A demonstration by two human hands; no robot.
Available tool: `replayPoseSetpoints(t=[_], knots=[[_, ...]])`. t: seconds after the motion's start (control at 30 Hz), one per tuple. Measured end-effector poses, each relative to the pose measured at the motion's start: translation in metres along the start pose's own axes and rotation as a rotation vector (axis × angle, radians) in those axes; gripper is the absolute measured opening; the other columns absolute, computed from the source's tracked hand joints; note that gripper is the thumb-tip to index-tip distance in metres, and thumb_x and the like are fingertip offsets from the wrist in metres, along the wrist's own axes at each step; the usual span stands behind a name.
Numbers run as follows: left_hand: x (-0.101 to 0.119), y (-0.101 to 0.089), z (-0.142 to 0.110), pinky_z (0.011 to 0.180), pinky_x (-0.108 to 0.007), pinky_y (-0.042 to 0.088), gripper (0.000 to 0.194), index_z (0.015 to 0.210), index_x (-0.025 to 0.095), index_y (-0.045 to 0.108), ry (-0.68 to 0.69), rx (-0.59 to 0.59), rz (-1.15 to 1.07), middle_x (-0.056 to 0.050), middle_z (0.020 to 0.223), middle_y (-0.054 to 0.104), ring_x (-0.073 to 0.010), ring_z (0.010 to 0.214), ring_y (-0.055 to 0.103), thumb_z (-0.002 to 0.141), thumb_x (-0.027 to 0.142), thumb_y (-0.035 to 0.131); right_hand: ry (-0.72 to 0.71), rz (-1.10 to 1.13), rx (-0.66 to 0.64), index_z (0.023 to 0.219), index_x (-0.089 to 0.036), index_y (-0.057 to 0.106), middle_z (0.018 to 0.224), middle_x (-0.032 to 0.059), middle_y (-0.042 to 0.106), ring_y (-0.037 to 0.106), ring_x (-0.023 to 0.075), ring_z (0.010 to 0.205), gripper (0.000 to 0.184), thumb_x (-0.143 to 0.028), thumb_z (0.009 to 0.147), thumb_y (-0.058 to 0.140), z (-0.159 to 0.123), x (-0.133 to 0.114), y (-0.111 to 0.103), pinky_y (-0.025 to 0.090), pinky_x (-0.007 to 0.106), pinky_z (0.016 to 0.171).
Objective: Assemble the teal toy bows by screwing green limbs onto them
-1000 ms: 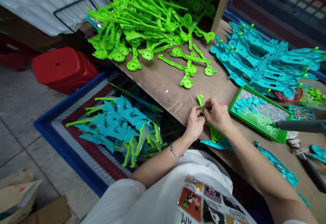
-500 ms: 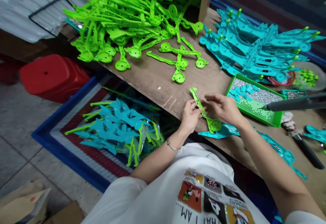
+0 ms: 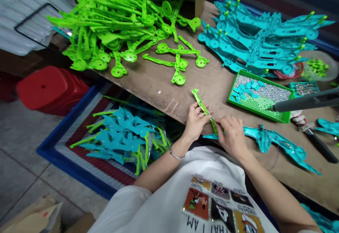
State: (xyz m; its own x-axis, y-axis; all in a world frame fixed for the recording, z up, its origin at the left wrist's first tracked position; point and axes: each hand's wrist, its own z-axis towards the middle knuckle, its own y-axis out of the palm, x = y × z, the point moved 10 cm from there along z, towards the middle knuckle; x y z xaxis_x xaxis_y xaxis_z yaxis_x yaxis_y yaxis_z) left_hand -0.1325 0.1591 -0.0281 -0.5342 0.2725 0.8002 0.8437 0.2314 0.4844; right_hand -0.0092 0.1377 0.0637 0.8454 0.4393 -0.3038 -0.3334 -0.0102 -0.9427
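A long green plastic arm (image 3: 200, 103) slants across both hands above the table's front edge. My left hand (image 3: 195, 121) is closed around its middle, thumb on top. My right hand (image 3: 232, 134) has its fingers closed at the lower end and covers the round part there. Partly under my right hand lies a turquoise plastic piece (image 3: 265, 137) with thin wires on it. Further off, a green tray (image 3: 258, 111) holds small silvery screws and little turquoise blocks.
Green arms (image 3: 119, 31) are heaped at the back left, several lying loose nearer. Turquoise shells (image 3: 254, 42) are stacked at the back right. A grey screwdriver-like tool (image 3: 304, 102) juts in over the tray. Left below stands a blue-rimmed crate (image 3: 69, 128) of turquoise-and-green pieces, beside a red stool (image 3: 51, 89).
My right hand has moved from the arm's middle down to its round lower end, opening briefly on the way. My left hand keeps its hold. The view has shifted to the right.
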Motion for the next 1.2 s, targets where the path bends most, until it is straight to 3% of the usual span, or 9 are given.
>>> replayPoseSetpoints(t=[0.2, 0.4, 0.73, 0.87, 1.07, 1.2], knots=[[0.0, -0.001, 0.002, 0.093, -0.041, 0.058, 0.072, 0.128, 0.026, 0.041, 0.011, -0.015, 0.041, -0.011, 0.134, 0.06, -0.0247, 0.112, 0.071, 0.07, 0.015, 0.083, -0.015, 0.126, -0.037, 0.107, -0.021, 0.071, 0.09, 0.0069, 0.064, 0.059, 0.0194, 0.082, 0.023, -0.022, 0.102, 0.048, -0.002, 0.0, 0.013, 0.041, 0.033, 0.073], [0.002, 0.0, 0.002, 0.092, -0.038, 0.058, 0.074, 0.13, 0.027, 0.039, 0.073, -0.007, 0.112, -0.008, 0.129, 0.061, -0.0212, 0.104, 0.073, 0.07, 0.013, 0.081, 0.094, 0.311, 0.035, 0.1, -0.019, 0.068, 0.092, 0.0082, 0.064, 0.061, 0.0196, 0.081, 0.017, -0.021, 0.1, 0.05, -0.005, 0.017, 0.006, 0.049, 0.032, 0.075], [0.001, 0.0, 0.001, 0.087, -0.033, 0.059, 0.103, 0.151, 0.035, 0.024, 0.089, -0.039, 0.125, -0.007, 0.128, 0.059, -0.0184, 0.099, 0.073, 0.07, 0.016, 0.084, 0.208, 0.101, 0.054, 0.088, -0.021, 0.065, 0.087, 0.006, 0.066, 0.061, 0.0193, 0.076, 0.013, -0.028, 0.095, 0.057, -0.008, 0.028, 0.004, 0.04, 0.031, 0.064], [0.001, 0.0, 0.001, 0.087, -0.032, 0.059, 0.104, 0.153, 0.034, 0.025, 0.095, -0.032, 0.153, -0.007, 0.127, 0.06, -0.017, 0.096, 0.073, 0.07, 0.016, 0.084, 0.223, 0.033, 0.064, 0.082, -0.021, 0.065, 0.082, 0.005, 0.065, 0.059, 0.0182, 0.071, 0.015, -0.028, 0.094, 0.059, -0.006, 0.027, 0.004, 0.034, 0.03, 0.059], [0.002, 0.0, 0.0, 0.084, -0.029, 0.06, 0.103, 0.155, 0.034, 0.024, 0.102, -0.013, 0.168, -0.006, 0.124, 0.062, -0.0165, 0.095, 0.074, 0.072, 0.012, 0.081, 0.129, 0.065, 0.041, 0.093, -0.02, 0.073, 0.083, 0.0064, 0.064, 0.06, 0.0181, 0.072, 0.018, -0.025, 0.096, 0.055, -0.011, 0.012, -0.003, 0.042, 0.03, 0.063], [0.003, 0.001, 0.0, 0.085, -0.029, 0.06, 0.105, 0.156, 0.036, 0.023, 0.101, -0.015, 0.171, -0.006, 0.124, 0.061, -0.0158, 0.094, 0.073, 0.072, 0.012, 0.08, 0.146, 0.141, 0.031, 0.096, -0.019, 0.073, 0.083, 0.0071, 0.065, 0.064, 0.0197, 0.075, 0.019, -0.022, 0.095, 0.055, -0.023, 0.015, -0.004, 0.048, 0.031, 0.07]])
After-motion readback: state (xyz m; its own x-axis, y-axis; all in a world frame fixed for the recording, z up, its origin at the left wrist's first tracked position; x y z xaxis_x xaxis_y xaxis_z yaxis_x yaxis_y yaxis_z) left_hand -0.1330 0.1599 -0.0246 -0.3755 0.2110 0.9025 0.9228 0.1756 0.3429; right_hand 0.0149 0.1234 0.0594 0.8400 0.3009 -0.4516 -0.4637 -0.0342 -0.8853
